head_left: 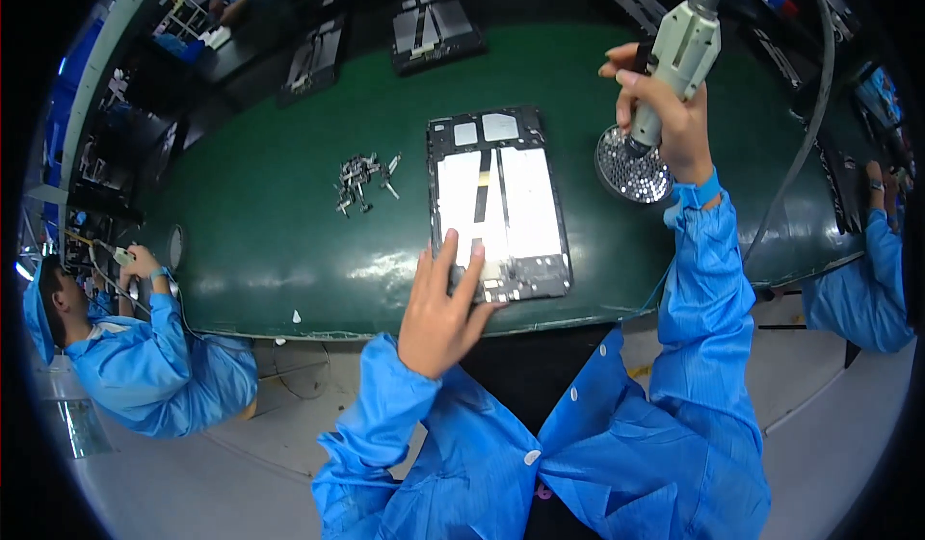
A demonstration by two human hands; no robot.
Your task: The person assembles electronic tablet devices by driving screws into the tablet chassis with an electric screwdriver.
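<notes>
While the left hand (441, 311) lies flat on the near-left corner of the opened tablet chassis (498, 203), its fingers (449, 256) are spread and pressing down, pinching nothing. Chassis sits near the front edge of the green tabletop (279, 222), roughly centre: dark frame, two long pale rectangular panels side by side, two small pale square patches at its far end, darker circuit area at the near end. No readable labels or signs visible.

Right hand (665, 116) is raised over the right part of the tabletop, fingers wrapped tight around a grey-white electric screwdriver (680, 53), cable running up and off to the right. Driver tip points into a round dish of small silvery screws (631, 166), just right of the chassis. Blue wrist strap (699, 193) on the right wrist.

Loose heap of small metal parts (364, 182) left of the chassis, well apart. More dark trays (434, 29) along the far edge. Other people in blue coats at the left (145, 357) and right (867, 280) ends.
</notes>
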